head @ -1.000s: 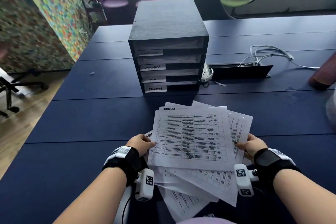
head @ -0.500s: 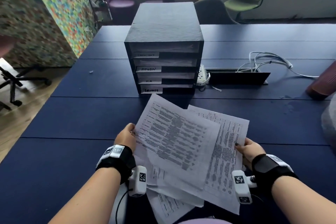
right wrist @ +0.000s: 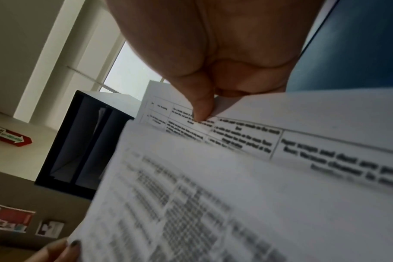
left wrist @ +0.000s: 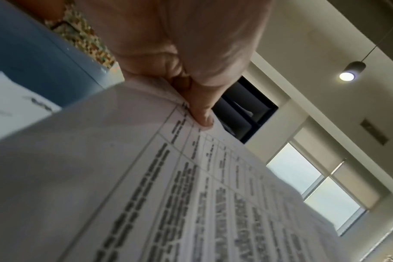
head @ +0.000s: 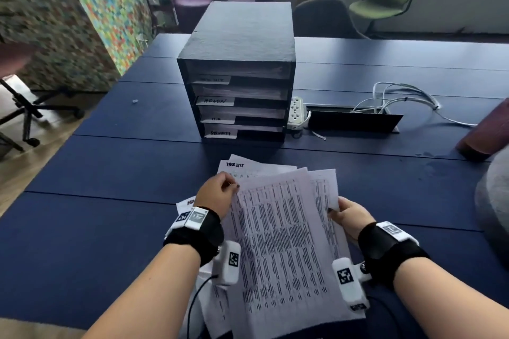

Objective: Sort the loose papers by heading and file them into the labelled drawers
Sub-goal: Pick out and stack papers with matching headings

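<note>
both hands are on a fanned sheaf of loose papers held over the near edge of the dark blue table. the left hand pinches the far left corner of the top sheet between thumb and fingers, and the right hand pinches the right edge of the sheets beneath. the wrist views show each thumb pressed onto printed tables. a sheet headed "task list" peeks out at the far side of the fan, and another corner shows at the left under the wrist. the black drawer unit stands farther back at the table's middle, apart from the papers, with four white labels; "admin" and "security" can be read, the other two are too blurred. pale paper seems to lie in the slots already, so some filing looks done, but the whole sheaf in hand still waits to be sorted and filed.
</note>
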A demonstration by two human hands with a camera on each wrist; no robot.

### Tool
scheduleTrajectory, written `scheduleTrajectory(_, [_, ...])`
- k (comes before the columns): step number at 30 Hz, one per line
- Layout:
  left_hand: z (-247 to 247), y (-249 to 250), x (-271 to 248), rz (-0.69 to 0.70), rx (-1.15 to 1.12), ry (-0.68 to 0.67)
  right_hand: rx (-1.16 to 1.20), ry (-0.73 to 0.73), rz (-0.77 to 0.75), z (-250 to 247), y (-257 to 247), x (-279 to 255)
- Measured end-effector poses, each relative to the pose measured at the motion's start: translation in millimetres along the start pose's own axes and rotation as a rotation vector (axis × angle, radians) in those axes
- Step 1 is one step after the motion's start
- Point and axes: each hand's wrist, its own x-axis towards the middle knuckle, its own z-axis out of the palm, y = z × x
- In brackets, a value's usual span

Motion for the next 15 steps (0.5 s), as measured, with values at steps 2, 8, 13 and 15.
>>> scheduleTrajectory(2, [13,1,-4,-0.012,-0.029,0.067,0.041,0.004,0.034,5,5,-3])
scheduleTrajectory(8, [32,-20,-27,-0.386,-0.316,-0.064,0.049,0.037,0.106,7,26,-8])
scheduleTrajectory(13, [41,-37,-35,-0.452,-0.250,-0.206,-0.110,0.067,0.028,9,24,-8])
scheduleTrajectory(15, [40,-33,-33,-0.411,-0.182,-0.197,-0.186,0.021,0.013,14,18,-11])
